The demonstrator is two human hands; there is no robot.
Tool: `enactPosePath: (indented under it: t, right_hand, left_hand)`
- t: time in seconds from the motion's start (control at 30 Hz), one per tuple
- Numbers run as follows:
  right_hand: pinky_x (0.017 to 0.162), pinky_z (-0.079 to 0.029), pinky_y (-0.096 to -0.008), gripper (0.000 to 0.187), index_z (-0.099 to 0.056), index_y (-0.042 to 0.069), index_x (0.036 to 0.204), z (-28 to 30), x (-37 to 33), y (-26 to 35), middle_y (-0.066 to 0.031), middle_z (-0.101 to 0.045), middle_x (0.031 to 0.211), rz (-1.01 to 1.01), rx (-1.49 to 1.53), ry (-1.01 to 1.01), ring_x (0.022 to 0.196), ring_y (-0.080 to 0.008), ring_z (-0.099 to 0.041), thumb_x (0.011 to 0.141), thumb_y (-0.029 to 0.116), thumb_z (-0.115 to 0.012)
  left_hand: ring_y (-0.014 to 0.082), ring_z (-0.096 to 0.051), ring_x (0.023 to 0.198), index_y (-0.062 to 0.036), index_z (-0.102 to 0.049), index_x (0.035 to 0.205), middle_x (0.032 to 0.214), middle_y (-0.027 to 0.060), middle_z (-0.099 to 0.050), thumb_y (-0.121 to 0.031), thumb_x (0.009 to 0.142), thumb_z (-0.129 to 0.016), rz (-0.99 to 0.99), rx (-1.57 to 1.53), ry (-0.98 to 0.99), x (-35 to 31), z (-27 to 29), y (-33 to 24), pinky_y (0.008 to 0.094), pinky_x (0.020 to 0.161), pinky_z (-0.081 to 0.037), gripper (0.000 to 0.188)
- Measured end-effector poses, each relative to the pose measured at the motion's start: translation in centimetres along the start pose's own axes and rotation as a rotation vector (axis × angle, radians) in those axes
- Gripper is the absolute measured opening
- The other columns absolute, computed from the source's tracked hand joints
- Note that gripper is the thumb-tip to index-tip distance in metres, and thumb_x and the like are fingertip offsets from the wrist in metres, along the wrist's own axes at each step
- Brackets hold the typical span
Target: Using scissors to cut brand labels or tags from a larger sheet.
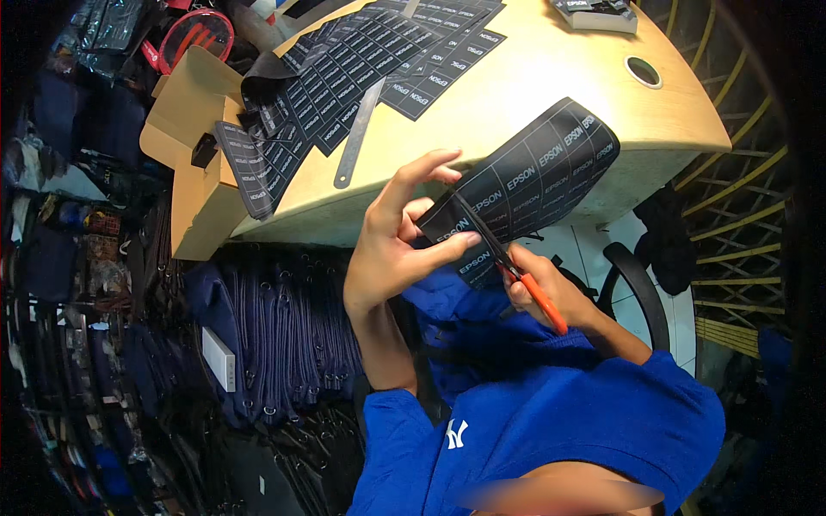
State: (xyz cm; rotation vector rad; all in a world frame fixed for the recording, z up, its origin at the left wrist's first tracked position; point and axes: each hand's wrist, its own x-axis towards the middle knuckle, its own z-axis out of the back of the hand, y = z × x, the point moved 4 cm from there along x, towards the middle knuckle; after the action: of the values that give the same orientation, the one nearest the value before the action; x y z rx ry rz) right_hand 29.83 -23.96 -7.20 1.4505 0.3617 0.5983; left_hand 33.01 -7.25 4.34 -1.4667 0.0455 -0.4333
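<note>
A black sheet (pixel 551 163) printed with a grid of white lettering bends in front of me, past the near edge of the table. The thumb of my left hand (pixel 404 224) presses on its left corner, and the fingers curl up behind it. My right hand (pixel 551 288) grips a pair of scissors (pixel 544 303) with orange handles. Their dark blades lie across the left part of the sheet, between the printed panels. The blades look nearly closed, and my left fingertips are close to them.
More printed black sheets (pixel 379 52) and a steel ruler (pixel 357 138) lie on the wooden table (pixel 508 95). An open cardboard box (pixel 202 202) stands at its left edge. Dark blue strapped bags (pixel 284 327) are stacked below left. A black chair (pixel 641 284) stands right.
</note>
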Motion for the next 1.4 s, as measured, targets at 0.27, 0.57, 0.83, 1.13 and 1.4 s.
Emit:
enactPosePath:
  t: [0.27, 0.57, 0.83, 1.13, 1.4]
  right_hand:
    - [0.055, -0.036, -0.033, 0.053, -0.043, 0.002, 0.088, -0.2, -0.2, 0.4, -0.0075, -0.041, 0.069, -0.061, 0.04, 0.029, 0.061, -0.0168, -0.04, 0.089, 0.055, -0.049]
    - [0.058, -0.037, -0.0328, 0.057, -0.043, 0.001, 0.088, -0.1, -0.4, -0.1, -0.0082, -0.041, 0.073, -0.066, 0.029, 0.032, 0.064, -0.0173, -0.04, 0.089, 0.058, -0.046]
    - [0.058, -0.038, -0.0325, 0.064, -0.043, 0.001, 0.087, -0.1, -0.4, 0.7, -0.0076, -0.042, 0.073, -0.006, 0.066, -0.017, 0.065, -0.017, -0.042, 0.086, 0.065, -0.044]
    - [0.057, -0.038, -0.0336, 0.061, -0.042, 0.002, 0.085, -0.4, -0.2, -0.5, -0.0085, -0.042, 0.07, -0.022, 0.057, 0.006, 0.062, -0.0185, -0.042, 0.089, 0.062, -0.042]
    - [0.055, -0.038, -0.0353, 0.056, -0.043, 0.001, 0.085, -0.2, -0.4, 0.3, -0.0096, -0.043, 0.066, 0.01, 0.048, -0.001, 0.058, -0.0213, -0.044, 0.091, 0.057, -0.045]
  left_hand:
    - [0.004, -0.042, 0.065, -0.0069, -0.062, 0.115, 0.107, 0.0033, -0.059, -0.009, 0.062, -0.079, -0.112, 0.401, 0.282, 2.1, 1.4, -1.1, 0.0195, 0.057, -0.038, 0.056]
    - [0.0188, -0.054, 0.112, -0.001, -0.061, 0.116, 0.117, 0.0114, -0.059, -0.003, 0.062, -0.081, -0.003, 0.373, 0.408, 3.1, 1.0, -1.2, 0.0311, 0.097, -0.041, 0.058]
    - [0.0187, -0.054, 0.112, -0.0001, -0.059, 0.118, 0.12, 0.0131, -0.057, -0.003, 0.059, -0.083, 0.025, 0.331, 0.365, 3.4, 0.9, -0.6, 0.0308, 0.096, -0.042, 0.064]
    - [0.0187, -0.054, 0.113, -0.0002, -0.059, 0.118, 0.121, 0.0126, -0.057, -0.005, 0.058, -0.084, 0.011, 0.158, 0.321, 3.2, 0.8, -0.3, 0.0305, 0.097, -0.041, 0.065]
    - [0.0192, -0.054, 0.113, -0.0001, -0.059, 0.119, 0.121, 0.0127, -0.057, -0.005, 0.057, -0.084, -0.007, 0.184, 0.334, 3.2, 0.6, -0.6, 0.0311, 0.098, -0.04, 0.067]
